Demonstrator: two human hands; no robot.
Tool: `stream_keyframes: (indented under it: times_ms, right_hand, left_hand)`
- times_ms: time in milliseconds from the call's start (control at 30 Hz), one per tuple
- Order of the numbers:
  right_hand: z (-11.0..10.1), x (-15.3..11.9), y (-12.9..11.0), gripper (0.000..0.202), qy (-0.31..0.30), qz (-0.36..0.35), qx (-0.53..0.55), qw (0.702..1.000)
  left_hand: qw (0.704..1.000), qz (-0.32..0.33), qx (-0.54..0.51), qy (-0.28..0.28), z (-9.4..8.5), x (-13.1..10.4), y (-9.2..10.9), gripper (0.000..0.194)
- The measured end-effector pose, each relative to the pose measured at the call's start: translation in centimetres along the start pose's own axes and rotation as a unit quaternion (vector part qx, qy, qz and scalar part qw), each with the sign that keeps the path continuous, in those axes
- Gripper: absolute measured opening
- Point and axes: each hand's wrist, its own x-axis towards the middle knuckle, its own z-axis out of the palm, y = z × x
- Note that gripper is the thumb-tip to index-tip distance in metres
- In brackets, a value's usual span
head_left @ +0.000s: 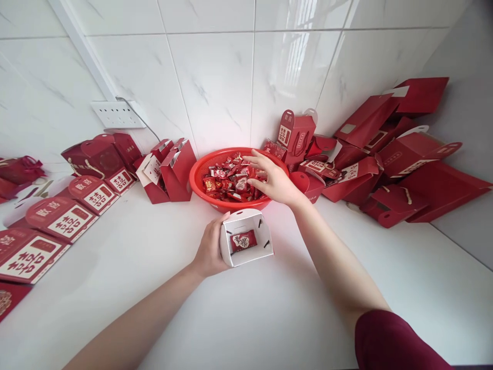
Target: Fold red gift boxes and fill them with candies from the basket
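Observation:
My left hand (212, 247) grips a small gift box (265, 226) by its left side. The box is tilted so that its white inside faces me, and one red wrapped candy (244, 240) lies at the bottom. Just behind it stands a red plastic basket (195, 180) full of red wrapped candies (231, 180). Over the basket's right part hovers my right hand (275, 180), fingers apart and nothing visible between them. Whether its fingertips touch the candies I cannot tell.
On the left, several red gift boxes (61, 218) stand in a row. Two open red boxes (175, 174) sit left of the basket. At the right is a heap of red boxes (385, 154). A power strip (117, 114) is on the tiled wall (215, 77).

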Motion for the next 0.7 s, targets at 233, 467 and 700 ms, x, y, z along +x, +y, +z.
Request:
stream_keyframes:
  times_ms: [233, 467, 700]
  right_hand:
    - [-0.2, -1.9, -8.8, 0.013, -0.298, 0.036, 0.014, 0.954]
    - [1.5, -2.3, -5.4, 0.015, -0.315, 0.237, -0.315, 0.863]
    - [3.6, -3.5, -5.7, 0.020, -0.382, 0.276, -0.298, 0.830]
  left_hand:
    - [0.988, -0.013, -0.100, -0.114, 0.5, 1.0, 0.7, 0.083]
    - [0.990, -0.035, -0.080, -0.109, 0.4, 0.8, 0.9, 0.086]
    - [0.990, -0.032, -0.078, -0.113, 0.3, 0.8, 1.2, 0.084]
